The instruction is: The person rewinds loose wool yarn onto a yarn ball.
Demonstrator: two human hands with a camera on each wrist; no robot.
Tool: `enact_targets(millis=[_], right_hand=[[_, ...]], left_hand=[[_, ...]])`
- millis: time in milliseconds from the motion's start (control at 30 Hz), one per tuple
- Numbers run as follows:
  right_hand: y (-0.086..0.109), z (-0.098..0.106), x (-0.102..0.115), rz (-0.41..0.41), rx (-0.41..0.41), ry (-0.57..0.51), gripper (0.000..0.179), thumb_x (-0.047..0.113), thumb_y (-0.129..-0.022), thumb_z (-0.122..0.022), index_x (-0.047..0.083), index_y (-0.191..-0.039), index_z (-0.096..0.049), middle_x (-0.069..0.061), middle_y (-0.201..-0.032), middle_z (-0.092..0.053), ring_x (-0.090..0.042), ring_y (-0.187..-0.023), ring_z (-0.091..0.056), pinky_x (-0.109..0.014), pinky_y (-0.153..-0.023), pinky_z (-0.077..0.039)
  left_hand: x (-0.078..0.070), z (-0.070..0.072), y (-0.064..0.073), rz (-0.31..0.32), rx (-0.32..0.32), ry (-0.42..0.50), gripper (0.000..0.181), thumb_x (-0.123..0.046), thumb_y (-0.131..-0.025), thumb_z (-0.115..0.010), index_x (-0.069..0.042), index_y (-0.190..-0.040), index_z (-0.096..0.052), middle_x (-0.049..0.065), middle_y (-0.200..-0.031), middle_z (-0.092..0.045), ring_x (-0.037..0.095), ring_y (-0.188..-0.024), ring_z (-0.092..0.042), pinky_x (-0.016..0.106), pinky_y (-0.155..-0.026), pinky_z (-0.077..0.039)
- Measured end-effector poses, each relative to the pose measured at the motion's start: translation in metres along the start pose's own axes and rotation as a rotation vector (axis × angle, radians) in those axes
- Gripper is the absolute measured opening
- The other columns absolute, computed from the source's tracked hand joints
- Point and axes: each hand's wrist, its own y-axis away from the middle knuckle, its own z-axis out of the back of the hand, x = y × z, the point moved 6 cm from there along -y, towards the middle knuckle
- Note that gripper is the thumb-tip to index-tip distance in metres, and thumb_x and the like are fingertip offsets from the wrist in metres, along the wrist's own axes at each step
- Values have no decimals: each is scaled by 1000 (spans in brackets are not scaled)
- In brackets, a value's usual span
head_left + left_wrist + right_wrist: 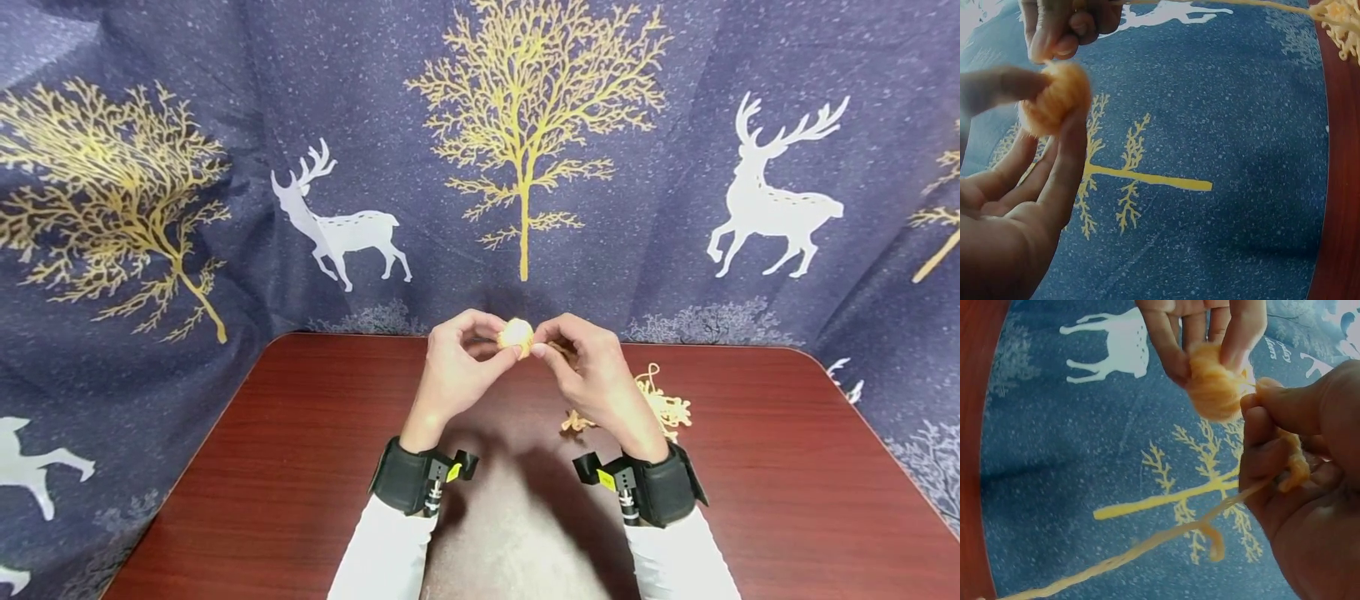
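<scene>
A small ball of yellow-orange yarn (516,335) is held up above the far part of the table. My left hand (459,364) pinches it between thumb and fingers; the left wrist view shows the wound yarn ball (1063,100) close up. Just to its right, my right hand (592,371) pinches the yarn strand right at the ball. In the right wrist view, a loose length of yarn (1141,547) runs from the right hand (1310,450) down to the left, and some yarn is bunched in its palm.
A tangled heap of yarn (663,407) lies on the reddish-brown table (300,417), partly behind the right forearm. A dark blue cloth (480,250) with deer and trees hangs behind the table's far edge. Both wrists wear black straps with small cameras.
</scene>
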Motion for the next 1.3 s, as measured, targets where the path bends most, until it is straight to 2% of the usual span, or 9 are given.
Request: enact_targets(millis=[167, 400, 533, 700, 800, 933, 1067, 1300], right_hand=[[1, 10, 4, 46, -60, 0, 16, -4, -88, -74, 11, -95, -72, 3, -83, -67, -10, -64, -53, -17, -54, -44], [3, 19, 0, -29, -99, -66, 14, 0, -88, -77, 12, -95, -75, 4, -84, -70, -10, -59, -55, -18, -51, -46], [4, 22, -4, -58, -132, -96, 15, -2, -87, -77, 11, -95, -76, 1, -78, -68, -10, -53, -49, -19, -46, -40], [3, 21, -9, -97, -165, -179, 13, -4, -88, -75, 7, -95, -75, -3, -65, -59, -11, -50, -44, -22, -42, -35], [2, 17, -14, -126, -164, -240, 11, -4, -89, -74, 5, -95, -75, -4, -65, -59, -12, -51, -45, -23, -43, -35], [1, 6, -21, -160, -115, -287, 8, -4, -91, -72, 2, -95, -74, -5, -71, -63, -11, -56, -50, -21, -47, -40], [0, -4, -24, -185, -55, -316, 8, -8, -92, -68, -3, -96, -72, -5, -78, -66, -10, -63, -56, -18, -53, -47], [0, -16, -23, -185, 44, -335, 10, -8, -91, -69, -4, -99, -72, -10, -81, -68, -13, -68, -61, -21, -58, -52]], left_hand=[[0, -5, 0, 34, 133, 3, 24, 10, -77, -79, 6, -98, -66, 17, -92, -71, 20, -81, -70, 34, -77, -63], [0, -11, 3, 48, 344, 1, 33, 7, -80, -78, 0, -110, -66, 10, -102, -71, 21, -91, -69, 36, -81, -62], [-3, -15, 7, 31, 455, 79, 29, 6, -83, -77, -1, -111, -70, 9, -103, -72, 23, -93, -71, 40, -83, -62], [-11, -18, 11, -3, 525, 268, 33, 14, -80, -76, 9, -111, -66, 17, -106, -68, 22, -96, -69, 45, -87, -61], [-15, -19, 12, -16, 542, 386, 36, 19, -79, -73, 14, -112, -60, 15, -109, -65, 20, -100, -67, 44, -89, -60], [-19, -19, 11, -39, 527, 470, 43, 20, -80, -72, 19, -119, -53, 10, -115, -65, 20, -105, -66, 42, -89, -60], [-20, -15, 9, -65, 463, 480, 45, 16, -81, -74, 20, -122, -54, 11, -118, -66, 21, -105, -66, 37, -89, -59], [-18, -8, 4, -57, 317, 507, 47, 14, -80, -77, 19, -121, -55, 13, -118, -65, 20, -105, -66, 35, -89, -60]])
